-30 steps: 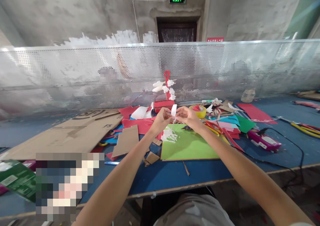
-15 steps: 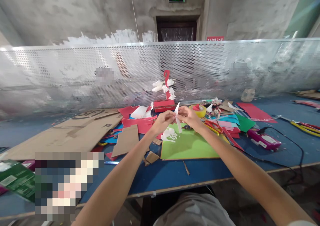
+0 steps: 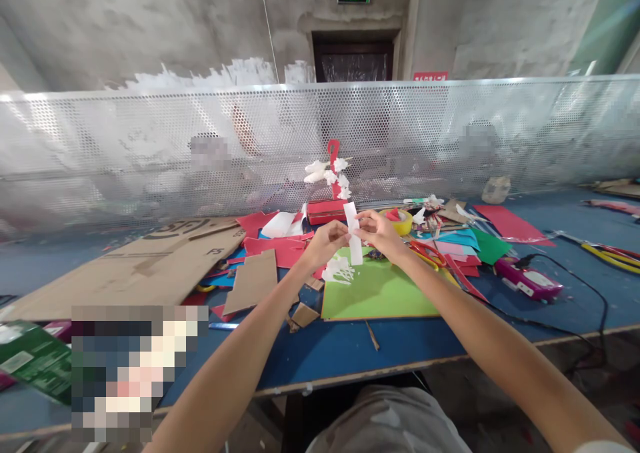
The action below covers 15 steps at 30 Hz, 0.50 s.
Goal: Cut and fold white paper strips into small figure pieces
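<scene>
A narrow white paper strip is held upright between my two hands, above a green sheet. My left hand pinches its left edge, while the fingers of my right hand grip the right edge. White cut paper scraps lie on the green sheet just below. Behind my hands stands a red hooked stem with white paper flowers on it, rising by a red box-shaped base. A yellow tape roll lies beyond my right hand.
Cardboard covers the left of the blue table. Orange-handled scissors, red paper and a purple device with a black cable lie to the right. A perforated metal screen runs along the back.
The white strip has turned from nearly edge-on so its flat face shows more. Both hands stay in nearly the same place, still gripping it.
</scene>
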Available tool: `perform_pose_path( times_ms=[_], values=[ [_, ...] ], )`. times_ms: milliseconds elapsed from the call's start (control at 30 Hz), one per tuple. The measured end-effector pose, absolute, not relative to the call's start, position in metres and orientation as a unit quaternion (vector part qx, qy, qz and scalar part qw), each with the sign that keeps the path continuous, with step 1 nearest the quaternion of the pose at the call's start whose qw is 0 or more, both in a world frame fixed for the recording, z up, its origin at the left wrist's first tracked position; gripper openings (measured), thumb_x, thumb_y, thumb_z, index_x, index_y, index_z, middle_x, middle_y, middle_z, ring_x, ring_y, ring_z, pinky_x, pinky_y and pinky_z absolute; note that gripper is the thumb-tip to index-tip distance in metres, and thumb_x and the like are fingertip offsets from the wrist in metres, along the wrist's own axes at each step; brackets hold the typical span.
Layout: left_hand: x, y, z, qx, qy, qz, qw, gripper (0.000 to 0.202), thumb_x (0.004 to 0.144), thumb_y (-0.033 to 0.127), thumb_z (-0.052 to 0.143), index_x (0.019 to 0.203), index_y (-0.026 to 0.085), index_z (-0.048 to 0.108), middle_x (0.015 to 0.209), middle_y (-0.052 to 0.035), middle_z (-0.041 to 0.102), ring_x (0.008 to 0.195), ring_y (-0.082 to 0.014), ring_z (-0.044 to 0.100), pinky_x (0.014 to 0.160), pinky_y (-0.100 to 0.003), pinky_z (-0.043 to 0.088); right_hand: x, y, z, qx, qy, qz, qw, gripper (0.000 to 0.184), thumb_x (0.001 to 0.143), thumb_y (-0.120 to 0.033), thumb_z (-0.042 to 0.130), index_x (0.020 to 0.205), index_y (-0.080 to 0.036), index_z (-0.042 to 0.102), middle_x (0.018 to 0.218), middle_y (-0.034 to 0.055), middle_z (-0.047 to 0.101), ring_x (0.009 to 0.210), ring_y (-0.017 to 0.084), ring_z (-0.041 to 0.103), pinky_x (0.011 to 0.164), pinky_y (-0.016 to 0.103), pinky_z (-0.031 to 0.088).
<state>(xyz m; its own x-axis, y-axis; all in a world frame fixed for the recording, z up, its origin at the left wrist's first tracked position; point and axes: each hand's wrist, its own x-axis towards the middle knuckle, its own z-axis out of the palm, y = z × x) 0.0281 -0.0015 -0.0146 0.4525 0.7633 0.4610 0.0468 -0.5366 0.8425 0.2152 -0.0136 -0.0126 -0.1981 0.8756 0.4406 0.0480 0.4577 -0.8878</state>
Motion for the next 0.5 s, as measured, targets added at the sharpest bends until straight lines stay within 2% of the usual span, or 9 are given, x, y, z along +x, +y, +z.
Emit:
perform_pose_path(
  times_ms=[233, 500],
  values=[
    [0.0257, 0.0035, -0.0189, 0.762, 0.278, 0.435, 0.390, 0.023, 0.086, 0.038, 0.058, 0.085, 0.015, 0.058, 0.073, -0.0024, 0.065, 0.068, -0.0126, 0.061, 0.067, -0.026, 0.048, 0.2167, -0.0111, -0.0151, -0.348, -0.665, 0.381, 0.540, 0.035, 0.071, -0.029, 0.072, 0.101, -0.021, 0.056, 0.083, 0.0019, 0.066, 0.071, 0.016, 0.063, 0.066, 0.029, 0.052],
    [0.0248, -0.0002, -0.0168, 0.776, 0.281, 0.432, 0.363, 0.016, 0.086, 0.032, 0.056, 0.083, 0.016, 0.056, 0.071, -0.0014, 0.063, 0.067, -0.0130, 0.059, 0.067, -0.026, 0.046, 0.2147, -0.0155, -0.0125, -0.361, -0.681, 0.379, 0.513, 0.031, 0.070, -0.033, 0.073, 0.093, -0.020, 0.059, 0.088, 0.0044, 0.066, 0.075, 0.016, 0.061, 0.064, 0.028, 0.051]
  ],
)
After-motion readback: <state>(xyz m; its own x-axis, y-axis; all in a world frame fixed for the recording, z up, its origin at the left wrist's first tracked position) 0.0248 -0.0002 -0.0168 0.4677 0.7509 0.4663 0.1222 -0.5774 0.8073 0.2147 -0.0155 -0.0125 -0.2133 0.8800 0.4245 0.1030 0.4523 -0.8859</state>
